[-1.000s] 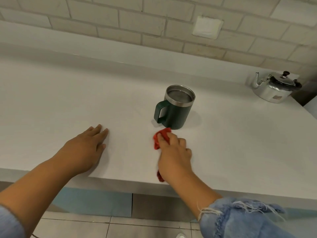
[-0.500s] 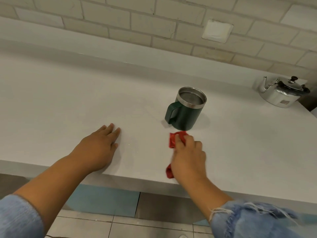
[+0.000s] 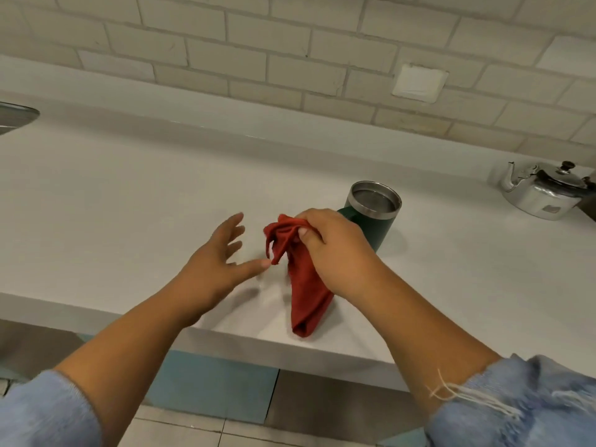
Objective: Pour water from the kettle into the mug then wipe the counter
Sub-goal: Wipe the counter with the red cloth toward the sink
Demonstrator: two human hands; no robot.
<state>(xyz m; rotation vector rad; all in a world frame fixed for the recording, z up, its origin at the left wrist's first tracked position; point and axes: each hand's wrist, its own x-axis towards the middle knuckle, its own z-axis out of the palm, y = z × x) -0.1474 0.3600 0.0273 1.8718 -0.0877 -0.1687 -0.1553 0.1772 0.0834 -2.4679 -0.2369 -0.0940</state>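
**Cloth gathered up for the wipe**

Your right hand [image 3: 335, 250] pinched the bunched red cloth [image 3: 301, 279] in closed fingers, lifting it so its tail hung to the tabletop [image 3: 129, 204], probably to refold it. Your left hand [image 3: 219, 262] spread open just beside the cloth. The mug [image 3: 374, 217] stood just beyond your right fingers; the kettle [image 3: 545, 191] sat far right.

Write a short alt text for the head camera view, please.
The right hand holds a bunched red cloth up from a white counter, and the open left hand reaches toward it. A green mug stands behind; a metal kettle sits far right.
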